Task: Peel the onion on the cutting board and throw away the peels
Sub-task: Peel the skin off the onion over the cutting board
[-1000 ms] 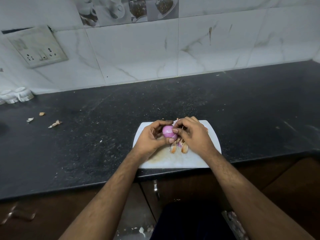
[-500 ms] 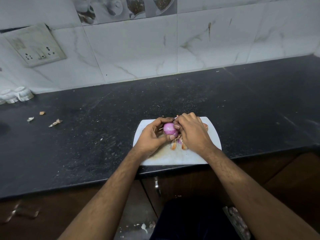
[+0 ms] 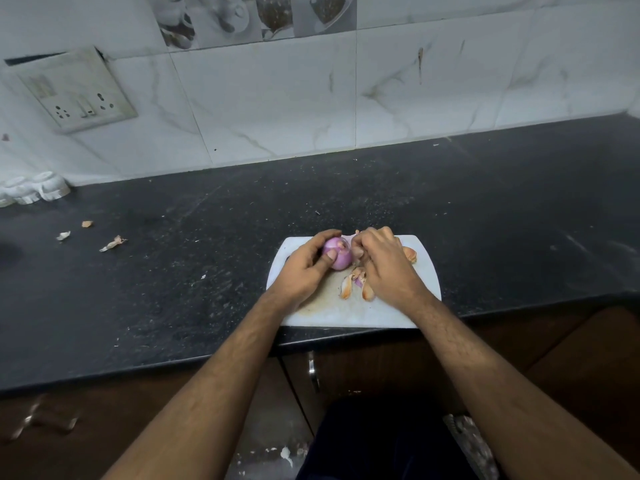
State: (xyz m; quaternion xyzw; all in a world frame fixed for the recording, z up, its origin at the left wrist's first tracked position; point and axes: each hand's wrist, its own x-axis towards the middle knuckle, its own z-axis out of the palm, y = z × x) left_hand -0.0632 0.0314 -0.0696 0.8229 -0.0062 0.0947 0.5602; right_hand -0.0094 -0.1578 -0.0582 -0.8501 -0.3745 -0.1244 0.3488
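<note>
A small purple onion (image 3: 339, 257) is held just above the white cutting board (image 3: 398, 313) at the counter's front edge. My left hand (image 3: 304, 268) grips it, thumb across its front and fingers curled over its top. My right hand (image 3: 384, 268) has its fingertips curled against the onion's right side and pinches a bit of skin there. Several orange-brown peels (image 3: 347, 284) lie on the board below the onion, and another peel (image 3: 410, 253) lies behind my right hand.
The black stone counter (image 3: 207, 258) carries a few peel scraps (image 3: 112, 243) at the left and small white cups (image 3: 34, 191) against the tiled wall. A switch plate (image 3: 74, 95) hangs on the wall. Brown cabinet fronts (image 3: 363, 362) stand below the counter.
My left hand has turned the onion, its thumb now lying across the front. My right hand's fingertips have shifted up to the onion's right side. The peels on the board have not moved.
</note>
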